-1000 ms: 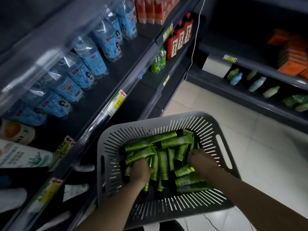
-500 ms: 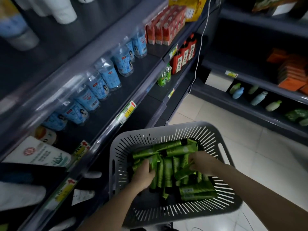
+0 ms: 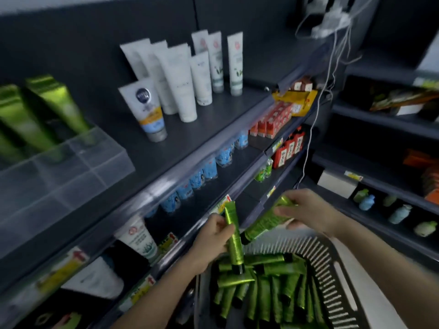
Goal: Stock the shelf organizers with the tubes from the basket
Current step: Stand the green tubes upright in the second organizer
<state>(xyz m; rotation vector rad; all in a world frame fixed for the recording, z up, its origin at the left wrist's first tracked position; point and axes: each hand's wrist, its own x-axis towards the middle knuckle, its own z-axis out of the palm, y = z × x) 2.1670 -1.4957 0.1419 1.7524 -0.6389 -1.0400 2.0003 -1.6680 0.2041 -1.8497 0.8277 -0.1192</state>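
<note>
Now left hand (image 3: 213,241) and right hand (image 3: 308,210) each grip a shiny green tube (image 3: 234,236) above the grey slotted basket (image 3: 327,269), clear plastic organizer (image 3: 71,167) probably next.

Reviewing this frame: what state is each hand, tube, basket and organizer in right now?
Left hand: grips a shiny green tube, cap down.
Right hand: holds a second green tube, tilted, cap lower left.
Grey slatted plastic basket: holds many loose green tubes.
Clear plastic shelf organizer: partly stocked; upright green tubes at its back.
White tubes on the shelf: standing on their caps.
</note>
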